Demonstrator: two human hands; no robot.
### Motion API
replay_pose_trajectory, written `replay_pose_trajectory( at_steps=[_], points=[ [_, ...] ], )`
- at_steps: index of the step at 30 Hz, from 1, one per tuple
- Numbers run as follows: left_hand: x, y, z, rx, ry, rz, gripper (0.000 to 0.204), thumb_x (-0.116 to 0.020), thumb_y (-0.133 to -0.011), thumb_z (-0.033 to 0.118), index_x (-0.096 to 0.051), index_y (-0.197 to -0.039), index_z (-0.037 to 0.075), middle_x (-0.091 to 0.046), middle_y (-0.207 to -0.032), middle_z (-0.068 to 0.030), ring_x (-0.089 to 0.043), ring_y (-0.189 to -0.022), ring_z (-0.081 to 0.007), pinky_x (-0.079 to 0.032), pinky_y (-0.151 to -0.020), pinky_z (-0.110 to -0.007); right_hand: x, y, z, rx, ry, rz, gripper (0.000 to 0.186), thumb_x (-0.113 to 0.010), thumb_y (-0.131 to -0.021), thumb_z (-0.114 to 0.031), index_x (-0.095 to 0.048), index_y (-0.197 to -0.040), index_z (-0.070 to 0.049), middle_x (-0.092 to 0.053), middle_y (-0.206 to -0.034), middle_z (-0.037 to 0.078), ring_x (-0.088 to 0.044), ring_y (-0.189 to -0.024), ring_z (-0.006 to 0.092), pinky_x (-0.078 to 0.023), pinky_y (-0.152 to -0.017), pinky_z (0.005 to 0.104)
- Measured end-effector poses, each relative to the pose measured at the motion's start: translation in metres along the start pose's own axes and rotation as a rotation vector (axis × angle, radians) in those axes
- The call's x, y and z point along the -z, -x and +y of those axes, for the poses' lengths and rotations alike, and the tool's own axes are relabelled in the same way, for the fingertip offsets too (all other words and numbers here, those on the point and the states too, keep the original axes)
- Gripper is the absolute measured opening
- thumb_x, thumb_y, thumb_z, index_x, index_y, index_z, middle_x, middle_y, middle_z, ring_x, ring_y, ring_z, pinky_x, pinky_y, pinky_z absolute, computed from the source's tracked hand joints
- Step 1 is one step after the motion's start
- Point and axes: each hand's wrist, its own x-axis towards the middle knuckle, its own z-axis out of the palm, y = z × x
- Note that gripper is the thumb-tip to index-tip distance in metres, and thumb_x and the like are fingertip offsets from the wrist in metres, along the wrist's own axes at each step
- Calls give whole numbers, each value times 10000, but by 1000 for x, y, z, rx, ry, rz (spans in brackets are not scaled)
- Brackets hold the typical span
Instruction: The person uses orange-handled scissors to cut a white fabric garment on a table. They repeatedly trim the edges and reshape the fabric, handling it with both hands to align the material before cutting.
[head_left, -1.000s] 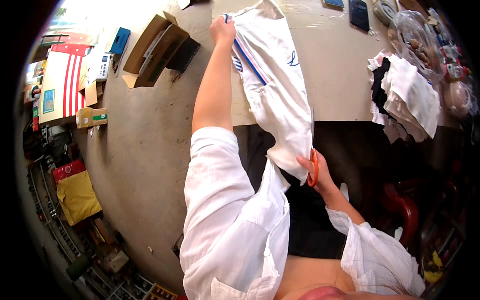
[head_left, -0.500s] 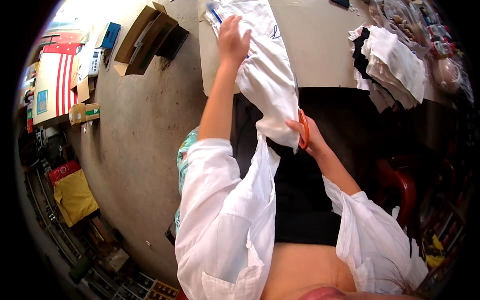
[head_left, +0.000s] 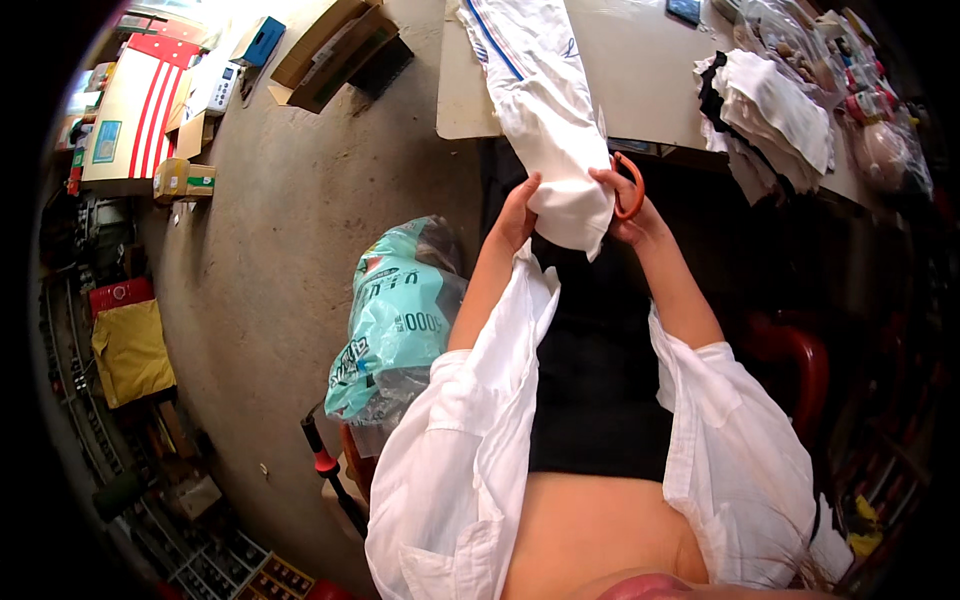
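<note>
A long piece of white cloth (head_left: 560,130) with a blue stripe lies over the near edge of the table and hangs down toward me. My left hand (head_left: 518,208) grips its left edge near the hanging end, thumb on top. On the opposite edge, my right hand (head_left: 640,215) pinches the cloth between thumb and fingers. The same hand carries scissors with an orange handle (head_left: 630,188) looped around it. The scissors' blades are mostly hidden beside the cloth.
The pale table (head_left: 650,80) bears a pile of white and black cloth pieces (head_left: 775,120), a dark flat device (head_left: 684,10) and clear plastic bags (head_left: 865,100) at the right. A turquoise plastic bag (head_left: 395,310) stands at my left. An open cardboard box (head_left: 325,50) sits farther off.
My left hand has come back from the far part of the cloth to its near end. The right hand has moved slightly away from me, and the view has shifted.
</note>
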Motion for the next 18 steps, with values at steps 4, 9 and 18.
replay_pose_trajectory(
  at_steps=[4,9,18],
  points=[
    [-25,33,8,-177,-193,-5,462,-656,-827,207,-482,-1202,2,-595,-1090,-108,-590,-982,-209,-456,-889,-338,-5,9,1,31,-1,77,388,-584,-861,-187,-488,-1230,-116,-608,-1032,54,-624,-873,174,-533,-747,317],
    [24,26,-30,-300,-625,421,426,-684,-777,138,-517,-1116,-60,-620,-1002,-114,-585,-881,-146,-460,-749,-265,24,9,5,-36,357,116,291,-621,-844,-400,-530,-856,-124,-486,-704,-55,-428,-534,18,-351,-447,152],
    [32,11,-48,-379,-1176,692,454,-666,-742,212,-513,-1095,-30,-597,-1017,-230,-572,-967,-374,-440,-839,-409,35,25,4,-138,354,-10,476,-497,-851,-581,-535,-938,-114,-496,-831,-18,-468,-667,73,-418,-571,226]
  ],
)
